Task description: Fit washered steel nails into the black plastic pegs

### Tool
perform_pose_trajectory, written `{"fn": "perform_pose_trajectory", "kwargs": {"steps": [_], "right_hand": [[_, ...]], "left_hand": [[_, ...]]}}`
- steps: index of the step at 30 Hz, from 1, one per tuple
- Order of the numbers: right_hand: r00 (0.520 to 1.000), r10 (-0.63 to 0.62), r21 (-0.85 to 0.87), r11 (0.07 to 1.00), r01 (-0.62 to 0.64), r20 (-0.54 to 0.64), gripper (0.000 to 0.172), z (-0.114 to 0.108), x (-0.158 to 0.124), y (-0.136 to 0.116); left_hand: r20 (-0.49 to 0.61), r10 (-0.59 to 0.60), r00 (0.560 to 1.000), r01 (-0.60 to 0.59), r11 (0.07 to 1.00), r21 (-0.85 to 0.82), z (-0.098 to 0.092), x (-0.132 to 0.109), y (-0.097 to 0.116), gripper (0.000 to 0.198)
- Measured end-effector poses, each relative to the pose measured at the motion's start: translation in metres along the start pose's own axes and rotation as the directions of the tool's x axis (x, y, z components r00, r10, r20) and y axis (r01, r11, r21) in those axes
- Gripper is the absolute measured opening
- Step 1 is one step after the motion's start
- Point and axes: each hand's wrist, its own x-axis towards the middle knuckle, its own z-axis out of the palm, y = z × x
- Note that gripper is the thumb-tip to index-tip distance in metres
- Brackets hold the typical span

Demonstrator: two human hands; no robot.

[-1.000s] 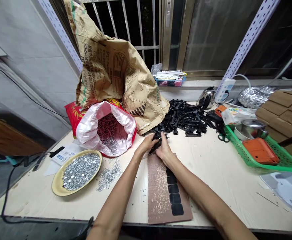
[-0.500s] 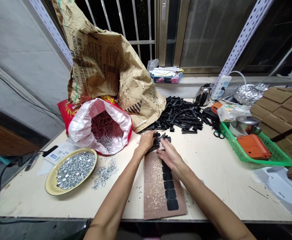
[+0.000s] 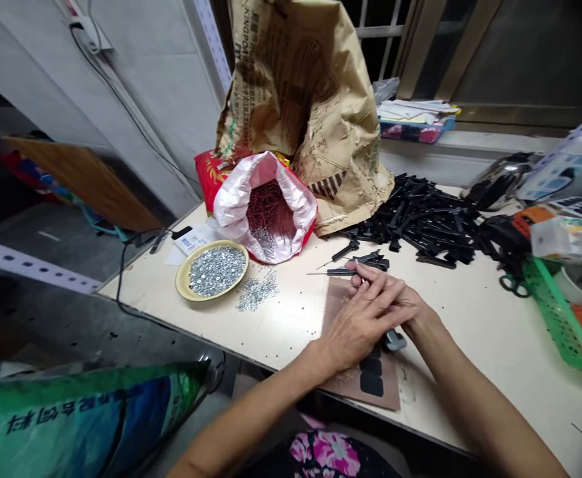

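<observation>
Over a brown board [image 3: 388, 392] with a column of black square pads [image 3: 371, 385], my two hands are together. My left hand [image 3: 363, 315] lies across my right, its fingers closed; what they hold is hidden. My right hand [image 3: 410, 302] is partly covered by the left and closed around a black plastic part [image 3: 394, 340], whose broad end sticks out below the palms. Just beyond the fingertips lie several slim black parts with thin metal pins [image 3: 341, 271]. A heap of similar black parts [image 3: 425, 219] spreads behind.
To the left are a yellow dish [image 3: 184, 285] of metal washers, loose washers [image 3: 258, 292] and an open red-and-white sack [image 3: 236, 199] of pins. A brown paper sack [image 3: 341, 146] stands behind. Scissors [image 3: 514, 285] and a green basket [image 3: 565, 332] are at the right.
The view has swung left and down. My hands, apart at the black parts before, have come back over the board and joined around a black part. Several pinned parts now lie beyond them.
</observation>
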Motion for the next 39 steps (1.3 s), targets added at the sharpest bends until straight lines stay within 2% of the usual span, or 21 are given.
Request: {"fn": "perform_pose_trajectory", "kwargs": {"steps": [2, 4, 5, 7, 8, 9, 12, 15, 20, 23, 24, 26, 27, 28, 29, 31, 32, 33, 35, 39], "right_hand": [[0.996, -0.034, 0.052, 0.998, 0.029, 0.087, 0.039, 0.004, 0.001, -0.004], [0.994, -0.103, 0.033, 0.994, 0.102, 0.047, 0.045, 0.001, 0.004, -0.004], [0.991, -0.134, -0.001, 0.991, 0.134, 0.003, 0.045, -0.002, 0.006, -0.003], [0.985, -0.165, -0.096, 0.983, 0.159, -0.06, 0.043, -0.009, 0.009, 0.003], [0.981, -0.178, -0.156, 0.974, 0.164, -0.08, 0.041, -0.012, 0.009, 0.007], [0.976, -0.196, -0.22, 0.96, 0.172, -0.092, 0.038, -0.014, 0.008, 0.012], [0.962, -0.268, -0.39, 0.891, 0.23, -0.044, 0.028, -0.014, 0.001, 0.024], [0.94, -0.341, -0.53, 0.791, 0.306, 0.034, 0.023, -0.012, -0.009, 0.03], [0.914, -0.391, -0.69, 0.634, 0.351, 0.106, 0.023, -0.014, -0.019, 0.031], [0.847, -0.503, -0.708, 0.535, 0.46, 0.171, 0.021, -0.01, -0.022, 0.031], [0.81, -0.55, -0.716, 0.481, 0.506, 0.203, 0.02, -0.006, -0.022, 0.03], [0.739, -0.616, -0.728, 0.37, 0.577, 0.272, 0.021, 0.005, -0.023, 0.028], [0.714, -0.631, -0.731, 0.325, 0.6, 0.305, 0.022, 0.012, -0.023, 0.027], [0.696, -0.637, -0.732, 0.291, 0.615, 0.332, 0.024, 0.019, -0.023, 0.026], [0.686, -0.635, -0.734, 0.266, 0.625, 0.354, 0.024, 0.026, -0.023, 0.026], [0.684, -0.612, -0.744, 0.222, 0.63, 0.397, 0.025, 0.037, -0.023, 0.024], [0.687, -0.599, -0.755, 0.198, 0.625, 0.411, 0.025, 0.04, -0.023, 0.023], [0.691, -0.588, -0.771, 0.171, 0.614, 0.42, 0.026, 0.042, -0.023, 0.023], [0.697, -0.576, -0.8, 0.117, 0.588, 0.428, 0.028, 0.043, -0.023, 0.021], [0.693, -0.568, -0.843, -0.001, 0.538, 0.444, 0.031, 0.039, -0.025, 0.016]], "left_hand": [[0.008, -0.086, 0.996, 0.085, 0.994, 0.065, -0.008, -0.023, -0.005, 0.055], [-0.047, -0.251, 0.967, 0.255, 0.953, 0.161, -0.022, -0.051, -0.018, 0.052], [-0.13, -0.366, 0.921, 0.387, 0.897, 0.213, -0.03, -0.064, -0.028, 0.046], [-0.305, -0.573, 0.76, 0.648, 0.705, 0.289, -0.047, -0.088, -0.05, 0.031], [-0.32, -0.629, 0.709, 0.706, 0.631, 0.322, -0.054, -0.097, -0.061, 0.027], [-0.313, -0.658, 0.684, 0.727, 0.587, 0.356, -0.059, -0.105, -0.072, 0.025], [-0.214, -0.701, 0.68, 0.703, 0.541, 0.463, -0.066, -0.115, -0.093, 0.024], [-0.127, -0.714, 0.688, 0.652, 0.533, 0.539, -0.062, -0.116, -0.1, 0.025], [-0.13, -0.724, 0.677, 0.662, 0.523, 0.536, -0.056, -0.117, -0.1, 0.024], [-0.205, -0.74, 0.641, 0.751, 0.548, 0.368, -0.055, -0.116, -0.099, 0.019], [-0.24, -0.756, 0.609, 0.792, 0.561, 0.242, -0.054, -0.114, -0.098, 0.017], [-0.251, -0.833, 0.492, 0.826, 0.538, -0.169, -0.052, -0.106, -0.093, 0.014], [-0.186, -0.887, 0.423, 0.782, 0.46, -0.421, -0.05, -0.102, -0.09, 0.016], [-0.066, -0.926, 0.371, 0.688, 0.322, -0.651, -0.048, -0.096, -0.086, 0.019], [0.078, -0.934, 0.35, 0.561, 0.142, -0.816, -0.047, -0.09, -0.082, 0.022], [0.303, -0.875, 0.378, 0.311, -0.188, -0.932, -0.044, -0.079, -0.073, 0.026], [0.361, -0.843, 0.397, 0.222, -0.294, -0.93, -0.043, -0.074, -0.069, 0.026], [0.391, -0.825, 0.409, 0.162, -0.356, -0.92, -0.043, -0.07, -0.065, 0.026], [0.408, -0.817, 0.407, 0.118, -0.396, -0.911, -0.042, -0.063, -0.061, 0.026], [0.394, -0.828, 0.399, 0.166, -0.357, -0.919, -0.042, -0.057, -0.057, 0.028]]}}
